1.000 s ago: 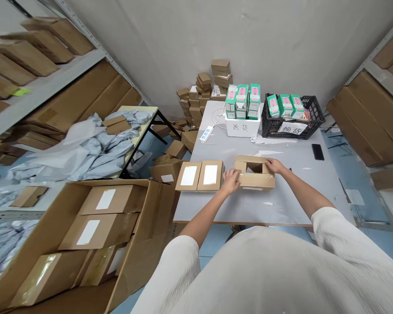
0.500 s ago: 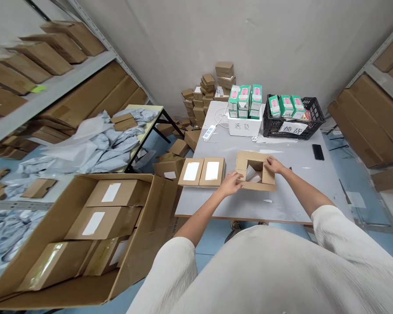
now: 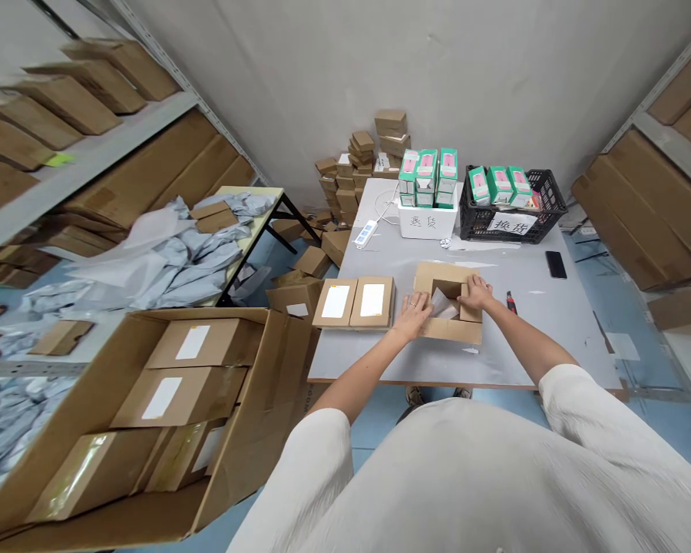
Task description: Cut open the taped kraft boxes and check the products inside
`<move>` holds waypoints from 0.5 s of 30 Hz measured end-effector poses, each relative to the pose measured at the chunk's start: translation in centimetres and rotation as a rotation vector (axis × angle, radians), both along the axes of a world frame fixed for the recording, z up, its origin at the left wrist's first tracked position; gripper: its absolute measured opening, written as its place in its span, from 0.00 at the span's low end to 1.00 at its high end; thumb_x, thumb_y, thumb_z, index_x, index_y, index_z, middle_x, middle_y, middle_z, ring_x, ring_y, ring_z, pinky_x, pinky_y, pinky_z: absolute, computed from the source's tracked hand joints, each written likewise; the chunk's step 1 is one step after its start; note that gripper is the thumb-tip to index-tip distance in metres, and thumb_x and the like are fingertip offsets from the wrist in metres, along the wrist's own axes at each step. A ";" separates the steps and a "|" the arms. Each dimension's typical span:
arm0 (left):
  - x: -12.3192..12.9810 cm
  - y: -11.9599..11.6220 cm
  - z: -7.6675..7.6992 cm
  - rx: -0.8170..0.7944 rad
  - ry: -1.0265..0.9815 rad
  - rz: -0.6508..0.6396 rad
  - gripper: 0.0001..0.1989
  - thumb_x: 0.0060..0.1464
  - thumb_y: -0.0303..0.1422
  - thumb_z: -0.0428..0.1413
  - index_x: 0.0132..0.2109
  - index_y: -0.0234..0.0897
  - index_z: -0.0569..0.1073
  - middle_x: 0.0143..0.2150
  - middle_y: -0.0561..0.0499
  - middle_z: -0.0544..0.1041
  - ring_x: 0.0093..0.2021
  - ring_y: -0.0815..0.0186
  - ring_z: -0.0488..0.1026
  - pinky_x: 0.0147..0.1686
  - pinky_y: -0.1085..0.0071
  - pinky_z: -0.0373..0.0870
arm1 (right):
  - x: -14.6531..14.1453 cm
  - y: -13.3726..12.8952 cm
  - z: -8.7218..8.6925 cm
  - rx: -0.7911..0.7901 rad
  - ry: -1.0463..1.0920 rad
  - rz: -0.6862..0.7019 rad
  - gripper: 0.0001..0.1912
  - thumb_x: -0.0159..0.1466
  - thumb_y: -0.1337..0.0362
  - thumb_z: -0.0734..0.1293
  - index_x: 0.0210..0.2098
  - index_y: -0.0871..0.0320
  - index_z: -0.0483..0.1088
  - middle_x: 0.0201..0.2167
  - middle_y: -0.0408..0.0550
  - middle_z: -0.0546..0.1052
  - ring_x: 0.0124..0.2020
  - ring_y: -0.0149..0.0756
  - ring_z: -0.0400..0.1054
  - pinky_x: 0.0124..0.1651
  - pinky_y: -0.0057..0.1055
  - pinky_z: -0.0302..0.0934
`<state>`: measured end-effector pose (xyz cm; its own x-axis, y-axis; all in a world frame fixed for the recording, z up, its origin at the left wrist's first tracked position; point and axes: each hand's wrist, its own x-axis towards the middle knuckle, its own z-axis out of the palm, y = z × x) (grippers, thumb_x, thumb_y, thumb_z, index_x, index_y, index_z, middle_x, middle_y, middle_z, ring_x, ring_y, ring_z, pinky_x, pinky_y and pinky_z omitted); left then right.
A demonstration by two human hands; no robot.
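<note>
An opened cardboard box (image 3: pixel 449 330) lies on the grey table in front of me, its flaps folded outward. Crumpled translucent wrap (image 3: pixel 443 305) shows inside it. My left hand (image 3: pixel 413 315) rests on the left flap, fingers spread. On the right flap lies my right hand (image 3: pixel 476 293), fingers stretched out and thumb toward the opening. To the left are two closed cardboard boxes (image 3: pixel 354 302) with white labels, side by side. A red and black box cutter (image 3: pixel 511 302) lies just right of my right hand.
At the table's back stand a white bin (image 3: pixel 428 223) and a black crate (image 3: pixel 472 223), both holding green boxes. A phone (image 3: pixel 556 265) lies at the right, a power strip (image 3: pixel 365 233) at the left. A large carton (image 3: pixel 253 430) of boxes stands left of the table.
My left hand has flattened with its fingers spread over the left flap. My right hand has shifted slightly inward on the right flap. The box cutter beside it has come into clearer view.
</note>
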<state>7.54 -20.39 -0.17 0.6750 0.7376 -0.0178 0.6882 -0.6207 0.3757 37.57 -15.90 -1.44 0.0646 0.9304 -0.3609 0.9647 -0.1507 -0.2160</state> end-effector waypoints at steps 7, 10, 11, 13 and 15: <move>-3.5 -0.7 1.0 0.114 0.076 0.225 0.57 0.49 0.40 0.75 0.80 0.35 0.57 0.83 0.28 0.51 0.84 0.32 0.41 0.78 0.29 0.29 | 0.2 0.1 0.1 -0.051 0.049 -0.044 0.46 0.68 0.44 0.68 0.78 0.56 0.53 0.83 0.64 0.48 0.83 0.61 0.40 0.78 0.57 0.45; -3.9 0.3 0.7 0.086 0.119 0.247 0.57 0.48 0.44 0.75 0.78 0.35 0.60 0.78 0.26 0.61 0.81 0.30 0.49 0.78 0.30 0.29 | 0.5 0.2 0.2 -0.049 0.072 -0.041 0.45 0.67 0.45 0.69 0.77 0.55 0.56 0.83 0.65 0.50 0.82 0.63 0.42 0.77 0.58 0.49; -3.9 0.8 0.5 0.060 0.132 0.245 0.56 0.48 0.45 0.76 0.78 0.35 0.61 0.75 0.25 0.64 0.79 0.30 0.54 0.78 0.30 0.32 | 0.6 0.2 0.3 -0.048 0.080 -0.039 0.45 0.67 0.45 0.69 0.77 0.55 0.57 0.82 0.64 0.50 0.82 0.63 0.43 0.76 0.59 0.50; -3.8 1.9 0.1 -0.023 0.161 0.230 0.57 0.46 0.45 0.77 0.77 0.36 0.62 0.71 0.26 0.70 0.74 0.30 0.63 0.77 0.32 0.43 | 1.0 0.3 0.4 -0.051 0.101 -0.034 0.43 0.66 0.45 0.68 0.76 0.54 0.59 0.82 0.63 0.52 0.82 0.63 0.44 0.76 0.59 0.52; -3.6 3.2 -0.2 -0.135 0.186 0.195 0.61 0.44 0.45 0.78 0.78 0.37 0.59 0.72 0.26 0.68 0.70 0.31 0.70 0.73 0.39 0.59 | 1.5 0.3 0.7 -0.041 0.132 -0.017 0.41 0.67 0.47 0.67 0.75 0.54 0.60 0.81 0.62 0.56 0.81 0.61 0.48 0.75 0.57 0.55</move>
<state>3.97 -17.18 -0.40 0.4970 0.8355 -0.2343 0.8542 -0.4234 0.3019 39.03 -15.61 -0.69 0.0298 0.9139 -0.4049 0.9256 -0.1781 -0.3339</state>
